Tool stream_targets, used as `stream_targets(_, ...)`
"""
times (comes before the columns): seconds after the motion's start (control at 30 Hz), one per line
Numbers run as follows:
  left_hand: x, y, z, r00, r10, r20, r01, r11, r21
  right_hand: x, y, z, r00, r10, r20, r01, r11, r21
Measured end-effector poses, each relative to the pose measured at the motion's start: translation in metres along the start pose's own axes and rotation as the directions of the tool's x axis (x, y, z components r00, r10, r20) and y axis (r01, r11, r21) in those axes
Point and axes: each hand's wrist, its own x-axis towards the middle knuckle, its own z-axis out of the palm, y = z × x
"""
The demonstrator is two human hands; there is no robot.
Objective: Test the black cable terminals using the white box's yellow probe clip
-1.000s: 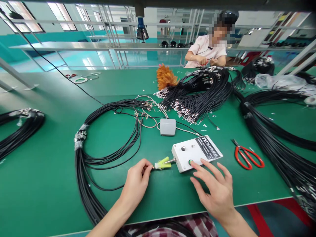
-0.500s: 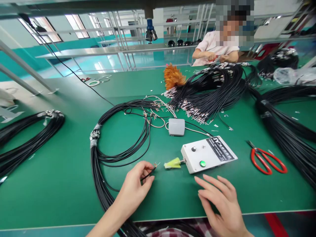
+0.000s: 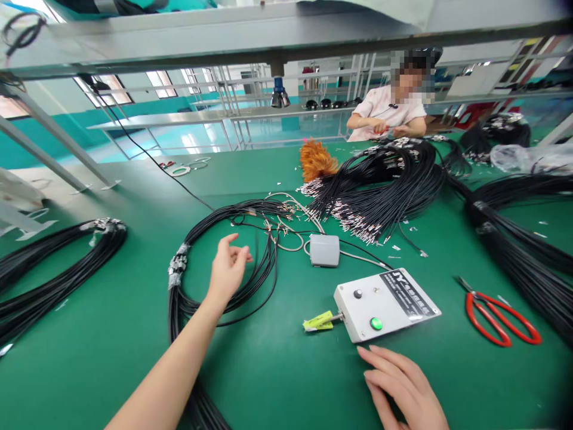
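Observation:
My left hand hovers over a looped bundle of black cables; its fingers are loosely bent and apart, with nothing visible in them. Just to its right, a dark cable is smeared by motion. The bundle's stripped copper ends point toward the grey cords. My right hand is open, fingertips by the near edge of a white control box with a knob and a lit green button. From the box's left side sticks a shaft with a yellow-green clip-like piece.
Red-handled scissors-like cutters lie right of the box. Behind it are a grey pedal-like block, a heap of black cables and an orange feathery duster. More cables lie left. A person sits across the table.
My left hand has moved up and left from near the yellow-green piece, letting go of the cable it held. My right hand stays open by the box. The view has tilted up.

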Motion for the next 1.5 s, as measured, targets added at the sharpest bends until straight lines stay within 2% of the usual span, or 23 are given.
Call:
stream_targets(0.07,-0.004,-0.005,0.007,0.998,0.021,0.061,-0.022,1.0,0.017,-0.001,0.0,0.0,1.0,0.01,0.007,-0.01,1.0,0.005)
stream_targets(0.13,-0.029,0.0,0.001,0.987,0.061,0.146,-0.067,0.997,0.036,-0.005,0.001,0.001,0.999,0.03,0.034,-0.03,0.999,0.021)
stream_targets(0.17,-0.046,0.005,-0.006,0.971,0.081,0.226,-0.092,0.995,0.041,-0.008,0.001,0.001,0.998,0.044,0.051,-0.045,0.999,0.03)
stream_targets(0.2,-0.065,0.013,-0.016,0.934,0.1,0.342,-0.12,0.992,0.037,-0.01,0.0,0.001,0.996,0.058,0.068,-0.061,0.997,0.039)
stream_targets(0.23,-0.084,0.023,-0.027,0.803,0.122,0.583,-0.175,0.984,0.035,-0.012,0.0,0.001,0.994,0.072,0.082,-0.076,0.996,0.049)
stream_targets(0.27,-0.102,0.033,-0.038,0.625,0.111,0.773,-0.215,0.976,0.034,-0.014,-0.001,0.0,0.992,0.084,0.095,-0.09,0.994,0.059)
stream_targets(0.3,-0.117,0.042,-0.047,0.466,0.075,0.882,-0.26,0.964,0.055,-0.016,-0.001,0.0,0.99,0.093,0.106,-0.1,0.993,0.07)
stream_targets(0.33,-0.13,0.051,-0.055,0.369,0.028,0.929,-0.316,0.944,0.097,-0.017,-0.002,0.0,0.988,0.1,0.116,-0.11,0.991,0.081)
stream_targets(0.37,-0.14,0.057,-0.06,0.32,-0.013,0.947,-0.371,0.918,0.138,-0.018,-0.002,-0.001,0.987,0.105,0.124,-0.117,0.989,0.093)
stream_targets(0.4,-0.148,0.061,-0.062,0.312,-0.042,0.949,-0.418,0.891,0.177,-0.018,-0.002,-0.001,0.985,0.109,0.132,-0.122,0.987,0.101)
stream_targets(0.5,-0.156,0.058,-0.061,0.333,-0.053,0.941,-0.478,0.851,0.217,-0.019,-0.002,-0.001,0.985,0.109,0.136,-0.125,0.985,0.118)
stream_targets(0.6,-0.151,0.045,-0.055,0.338,-0.033,0.941,-0.382,0.908,0.17,-0.018,-0.001,0.0,0.986,0.115,0.124,-0.131,0.983,0.129)
stream_targets(0.67,-0.145,0.04,-0.052,0.411,-0.016,0.911,-0.249,0.96,0.13,-0.016,-0.003,-0.001,0.984,0.13,0.118,-0.147,0.979,0.144)
stream_targets(0.77,-0.14,0.041,-0.043,0.568,-0.019,0.823,-0.115,0.988,0.101,-0.009,-0.013,-0.002,0.967,0.206,0.152,-0.235,0.95,0.207)
stream_targets(0.83,-0.141,0.047,-0.033,0.62,-0.014,0.785,-0.085,0.993,0.085,-0.003,-0.025,-0.001,0.928,0.31,0.208,-0.36,0.891,0.279)
stream_targets(0.9,-0.144,0.053,-0.021,0.634,0.011,0.773,-0.07,0.997,0.044,0.005,-0.038,0.002,0.867,0.404,0.291,-0.49,0.793,0.361)
stream_targets(1.03,-0.148,0.06,0.0,0.658,0.044,0.752,-0.029,0.999,-0.032,0.018,-0.057,0.01,0.734,0.509,0.45,-0.68,0.547,0.488)
stream_targets(1.13,-0.148,0.058,0.006,0.684,0.014,0.729,0.045,0.997,-0.062,0.027,-0.06,0.015,0.594,0.587,0.55,-0.786,0.277,0.553)
stream_targets(1.2,-0.147,0.057,0.006,0.69,-0.006,0.724,0.095,0.992,-0.082,0.032,-0.06,0.019,0.515,0.592,0.619,-0.798,0.069,0.598)
stream_targets(1.27,-0.147,0.055,0.006,0.697,-0.015,0.717,0.126,0.987,-0.102,0.037,-0.059,0.023,0.475,0.567,0.673,-0.77,-0.103,0.63)
stream_targets(1.33,-0.147,0.055,0.006,0.704,-0.012,0.71,0.139,0.983,-0.122,0.041,-0.059,0.027,0.452,0.535,0.714,-0.735,-0.23,0.637)
stream_targets(1.43,-0.148,0.054,0.005,0.707,-0.003,0.707,0.148,0.978,-0.145,0.044,-0.06,0.032,0.409,0.504,0.761,-0.694,-0.37,0.618)
stream_targets(1.5,-0.148,0.054,0.005,0.706,0.0,0.708,0.154,0.976,-0.154,0.045,-0.062,0.033,0.38,0.496,0.781,-0.675,-0.429,0.6)
